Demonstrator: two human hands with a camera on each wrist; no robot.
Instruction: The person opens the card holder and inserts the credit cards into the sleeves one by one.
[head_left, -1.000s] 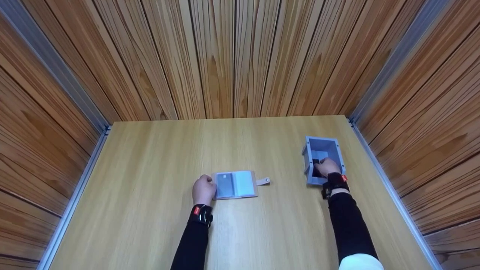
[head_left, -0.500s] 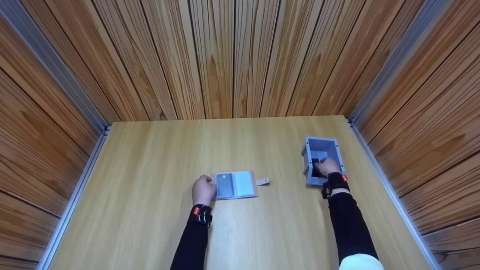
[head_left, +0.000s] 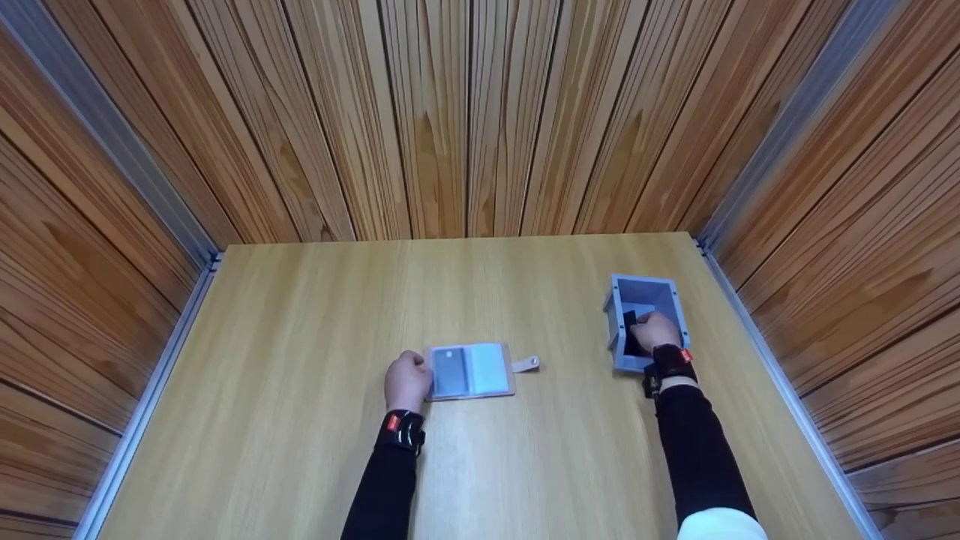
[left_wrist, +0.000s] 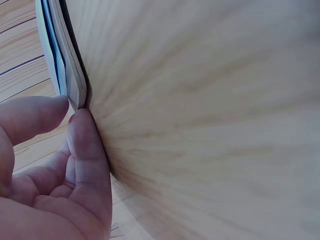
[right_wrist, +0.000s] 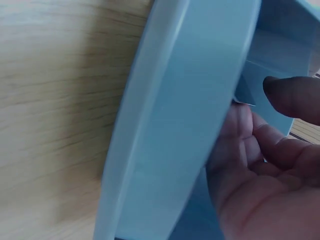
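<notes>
An open card holder (head_left: 487,369) with clear bluish sleeves lies on the table in the head view, its pale snap strap (head_left: 526,364) sticking out to the right. At its left edge my left hand (head_left: 407,381) pinches the cover; in the left wrist view, thumb and finger meet at a corner of the stacked sleeves (left_wrist: 70,60). My right hand (head_left: 655,331) reaches into a blue-grey bin (head_left: 611,330). Beside its fingers is a thin dark card (head_left: 632,341). The right wrist view shows the card's edge at the fingertips, thumb apart from them; the bin wall hides part of the fingers.
The bin stands on the right side of the wooden table (head_left: 315,315), its walls rising around the right hand. Wood-plank walls (head_left: 442,112) with metal rails (head_left: 787,390) close in the back and both sides.
In the bin, the dark card's upper end has shifted slightly away from me, and the right hand has moved a little with it. The left hand and card holder hold their place.
</notes>
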